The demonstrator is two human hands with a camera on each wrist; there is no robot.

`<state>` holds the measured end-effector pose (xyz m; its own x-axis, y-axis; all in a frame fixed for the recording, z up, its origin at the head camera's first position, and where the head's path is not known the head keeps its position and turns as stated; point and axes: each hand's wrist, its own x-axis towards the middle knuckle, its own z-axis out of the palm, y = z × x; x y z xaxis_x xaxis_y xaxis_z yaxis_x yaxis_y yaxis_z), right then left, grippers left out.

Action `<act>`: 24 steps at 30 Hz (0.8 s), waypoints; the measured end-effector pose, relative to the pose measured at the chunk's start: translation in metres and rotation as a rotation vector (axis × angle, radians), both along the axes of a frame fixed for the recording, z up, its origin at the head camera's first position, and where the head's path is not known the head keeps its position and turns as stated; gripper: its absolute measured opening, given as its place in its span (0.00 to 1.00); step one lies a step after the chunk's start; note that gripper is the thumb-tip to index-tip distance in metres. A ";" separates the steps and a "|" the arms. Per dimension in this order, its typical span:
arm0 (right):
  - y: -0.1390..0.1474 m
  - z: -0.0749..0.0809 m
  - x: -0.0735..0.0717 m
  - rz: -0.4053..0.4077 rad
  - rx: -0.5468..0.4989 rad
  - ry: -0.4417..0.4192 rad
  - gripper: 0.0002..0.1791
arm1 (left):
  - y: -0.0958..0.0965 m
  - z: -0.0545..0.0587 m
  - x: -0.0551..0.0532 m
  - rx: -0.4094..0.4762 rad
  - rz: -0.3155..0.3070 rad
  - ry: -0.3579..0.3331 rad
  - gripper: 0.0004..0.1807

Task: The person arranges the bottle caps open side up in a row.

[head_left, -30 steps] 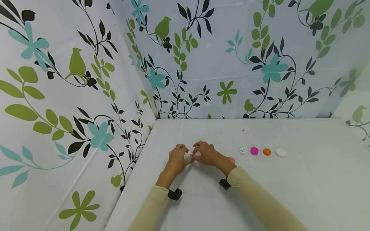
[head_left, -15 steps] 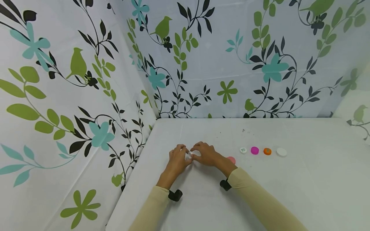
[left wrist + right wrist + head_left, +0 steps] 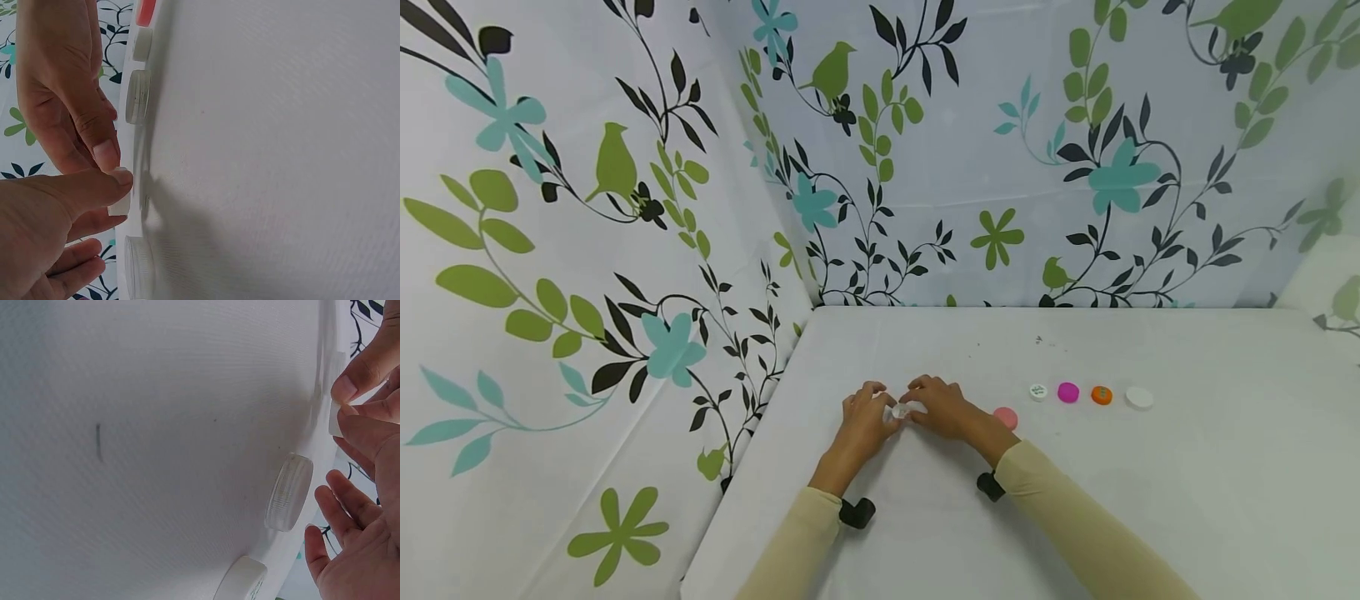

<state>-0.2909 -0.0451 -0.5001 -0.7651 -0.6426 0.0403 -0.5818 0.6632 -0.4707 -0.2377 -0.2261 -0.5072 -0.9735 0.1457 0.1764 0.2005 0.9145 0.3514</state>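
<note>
My left hand point(image 3: 862, 421) and right hand point(image 3: 936, 408) meet at the left middle of the table. Between them is a small whitish piece point(image 3: 119, 207), which looks like a plastic bottle cap. The left thumb presses on it from one side, with left fingers behind. At its other end the right thumb tip point(image 3: 347, 412) touches it; how the right fingers grip is partly hidden. Close by on the table, a clear ridged lid point(image 3: 289, 492) stands nearest the right hand. Another clear ridged lid point(image 3: 139, 269) lies by the left hand.
To the right on the white table point(image 3: 1075, 500), a pink cap point(image 3: 1005, 418) sits beside the right forearm. Farther along lie a white printed cap point(image 3: 1038, 392), a magenta cap point(image 3: 1068, 392), an orange cap point(image 3: 1101, 395) and a larger white cap point(image 3: 1139, 398). Patterned cloth point(image 3: 880, 150) hangs behind.
Both hands have shifted slightly, and more of the whitish and clear plastic shows between their fingers. The head view has turned a little left. The row of caps stays put.
</note>
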 end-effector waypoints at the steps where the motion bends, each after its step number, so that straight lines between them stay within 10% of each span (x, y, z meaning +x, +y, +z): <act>1: 0.000 0.000 0.000 -0.001 0.005 0.003 0.17 | 0.000 0.000 0.000 -0.004 -0.004 0.006 0.16; 24: 0.002 -0.009 -0.001 -0.004 0.039 0.058 0.16 | 0.006 -0.005 -0.002 -0.083 0.003 0.019 0.17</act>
